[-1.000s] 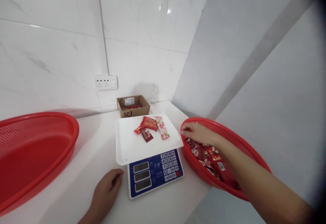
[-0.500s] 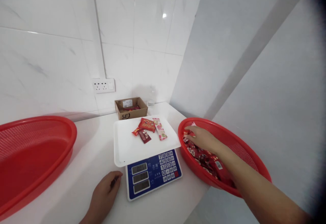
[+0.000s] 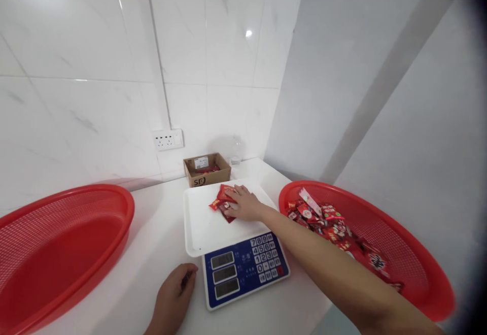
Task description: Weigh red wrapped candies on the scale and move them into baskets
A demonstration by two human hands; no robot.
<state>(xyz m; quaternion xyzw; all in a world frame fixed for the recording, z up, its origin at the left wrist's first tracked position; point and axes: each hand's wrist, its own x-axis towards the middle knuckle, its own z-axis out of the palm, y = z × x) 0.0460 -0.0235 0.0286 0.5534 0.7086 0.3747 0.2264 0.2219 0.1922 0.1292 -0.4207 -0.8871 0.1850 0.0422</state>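
Observation:
My right hand [image 3: 246, 206] lies over the wrapped snack packets [image 3: 223, 191] on the scale's white tray [image 3: 201, 228]. Its fingers are spread and touch the red and dark-red wrappers; whatever is under the palm is hidden. A dark-red packet [image 3: 227, 214] shows below the thumb. On the white table, my left hand [image 3: 177, 292] rests beside the blue keypad panel of the digital scale [image 3: 247, 271]. Its fingers are curled closed around a dark gap, with no object visible in them.
On the right, a red plastic basket [image 3: 426, 254] holds many red snack packets and a pink strip packet [image 3: 310, 202]. Another red basket [image 3: 76, 264] stands on the left. Behind the scale are a cardboard box [image 3: 218, 176] with packets inside and a clear container [image 3: 235, 160]. A socket [image 3: 168, 139] is on the wall.
My right hand has moved left from the right basket onto the packets on the tray. The pink packet on the tray is out of sight. My left hand stays beside the scale; the view has shifted.

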